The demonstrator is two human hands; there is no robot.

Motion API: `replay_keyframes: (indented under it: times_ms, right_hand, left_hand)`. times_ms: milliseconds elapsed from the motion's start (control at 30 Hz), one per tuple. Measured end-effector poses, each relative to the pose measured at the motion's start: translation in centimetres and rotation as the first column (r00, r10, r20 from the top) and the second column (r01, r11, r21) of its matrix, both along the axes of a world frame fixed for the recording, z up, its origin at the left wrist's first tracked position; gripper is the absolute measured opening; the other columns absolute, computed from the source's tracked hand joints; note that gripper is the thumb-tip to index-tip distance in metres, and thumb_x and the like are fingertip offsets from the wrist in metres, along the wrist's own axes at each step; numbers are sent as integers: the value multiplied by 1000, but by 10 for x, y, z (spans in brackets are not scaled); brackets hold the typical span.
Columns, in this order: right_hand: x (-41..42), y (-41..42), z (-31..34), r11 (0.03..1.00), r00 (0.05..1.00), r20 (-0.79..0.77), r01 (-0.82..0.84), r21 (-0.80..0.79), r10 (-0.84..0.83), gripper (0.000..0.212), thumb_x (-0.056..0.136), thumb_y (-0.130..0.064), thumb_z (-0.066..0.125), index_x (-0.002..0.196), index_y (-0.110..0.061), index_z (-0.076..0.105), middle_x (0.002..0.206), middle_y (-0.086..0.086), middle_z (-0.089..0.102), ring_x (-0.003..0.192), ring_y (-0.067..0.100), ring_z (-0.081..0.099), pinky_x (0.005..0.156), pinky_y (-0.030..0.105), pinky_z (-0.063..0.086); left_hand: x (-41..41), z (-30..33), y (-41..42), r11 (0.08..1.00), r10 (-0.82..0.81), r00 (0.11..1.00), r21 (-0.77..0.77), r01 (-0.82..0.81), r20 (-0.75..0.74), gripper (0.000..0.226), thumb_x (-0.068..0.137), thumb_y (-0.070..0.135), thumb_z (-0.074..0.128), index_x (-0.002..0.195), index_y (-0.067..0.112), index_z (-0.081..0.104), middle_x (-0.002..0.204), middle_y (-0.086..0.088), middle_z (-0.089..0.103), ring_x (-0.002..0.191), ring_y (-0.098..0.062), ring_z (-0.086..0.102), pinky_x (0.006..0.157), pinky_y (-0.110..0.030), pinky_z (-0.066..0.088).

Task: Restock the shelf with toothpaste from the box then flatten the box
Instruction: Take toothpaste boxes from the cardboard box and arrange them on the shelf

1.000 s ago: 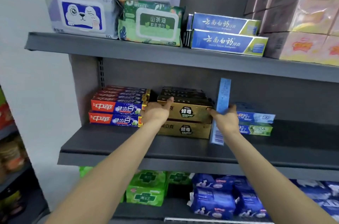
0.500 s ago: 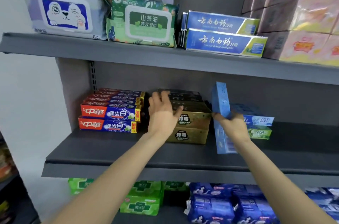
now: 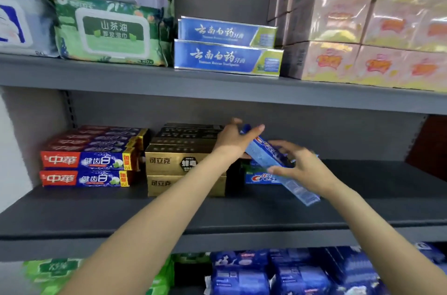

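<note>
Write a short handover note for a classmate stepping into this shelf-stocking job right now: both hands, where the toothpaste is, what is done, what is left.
Left hand: grips the upper end of the light blue Crest box, thumb over its top.
Right hand: fingers spread round the same box lower down, steadying it.
The box is tilted, above the Crest stack on the middle shelf, not yet laid flat.
Done: red-and-blue boxes and gold boxes sit stacked to the left.
Left: lay this box on the Crest stack. The supply box is out of view, so how much remains in it cannot be told; it must then be flattened.

Held toothpaste carton (image 3: pixel 271 157) light blue; stacked cartons (image 3: pixel 183 161) gold; shelf (image 3: pixel 217 212) dark grey.
</note>
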State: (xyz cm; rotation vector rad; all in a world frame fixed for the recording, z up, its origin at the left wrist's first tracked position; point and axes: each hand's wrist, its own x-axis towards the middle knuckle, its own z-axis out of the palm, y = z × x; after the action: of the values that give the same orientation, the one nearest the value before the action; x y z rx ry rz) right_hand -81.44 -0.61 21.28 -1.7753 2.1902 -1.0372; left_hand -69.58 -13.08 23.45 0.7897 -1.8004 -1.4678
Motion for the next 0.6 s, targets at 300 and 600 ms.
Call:
replay_keyframes:
  times_ms: [300, 600]
  right_hand:
    - [-97, 8, -6, 949, 903, -328, 310, 54, -277, 68, 74, -33, 76, 130, -26, 37, 133, -2, 52, 118, 26, 54, 95, 40, 43]
    - [-137, -7, -28, 983, 838, -516, 179, -49, -178, 36, 80, -24, 69, 114, -19, 59, 126, 0, 44, 123, 21, 39, 81, 24, 33]
  left_hand:
    - [-58, -19, 9, 1000, 12, 993, -14, -14, -116, 6, 88, 20, 64, 90, 17, 59, 98, -8, 65, 99, -25, 66, 85, -40, 56]
    - [-76, -47, -8, 855, 186, 920, -518, 23, 346, 37, 81, 24, 73, 114, 9, 63, 116, -2, 64, 110, -14, 58, 87, -14, 39]
